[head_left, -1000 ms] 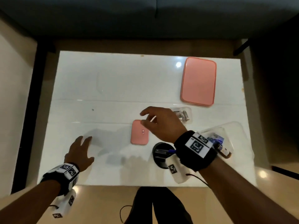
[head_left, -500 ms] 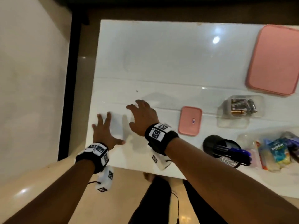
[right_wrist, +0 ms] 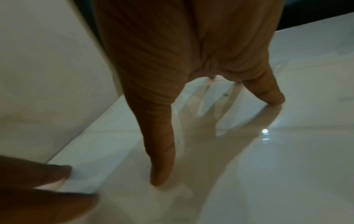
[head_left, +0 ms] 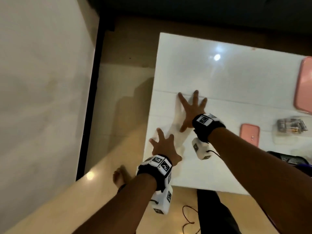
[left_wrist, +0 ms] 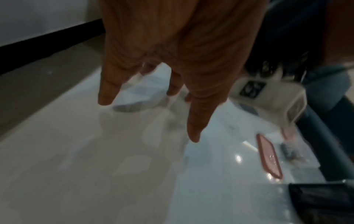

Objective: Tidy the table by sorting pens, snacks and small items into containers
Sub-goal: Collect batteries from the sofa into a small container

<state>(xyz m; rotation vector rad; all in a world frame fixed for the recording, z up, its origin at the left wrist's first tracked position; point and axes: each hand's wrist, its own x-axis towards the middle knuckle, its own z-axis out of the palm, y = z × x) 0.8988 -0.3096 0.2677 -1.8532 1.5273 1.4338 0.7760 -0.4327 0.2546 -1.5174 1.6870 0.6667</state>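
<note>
Both hands lie flat with spread fingers on the bare left part of the white table (head_left: 211,68). My left hand (head_left: 163,146) is near the left front corner; my right hand (head_left: 190,108) is just beyond it. Neither holds anything. The wrist views show straight fingers (left_wrist: 195,121) (right_wrist: 162,166) pressing on the glossy surface. To the right lie a small pink lid (head_left: 249,135), a clear box of batteries (head_left: 291,127), a large pink lid (head_left: 304,85) and a black mesh pen cup (head_left: 287,159), partly hidden by my right forearm.
The table's left edge drops to a tan floor (head_left: 118,115) with a white wall (head_left: 42,81) and black strip beyond. A cable (head_left: 189,217) and dark trousers (head_left: 216,213) are below the front edge.
My right hand left the small pink lid and swept left to lie flat beside my left hand. The head view swung left, so the snacks and containers slid to the right edge.
</note>
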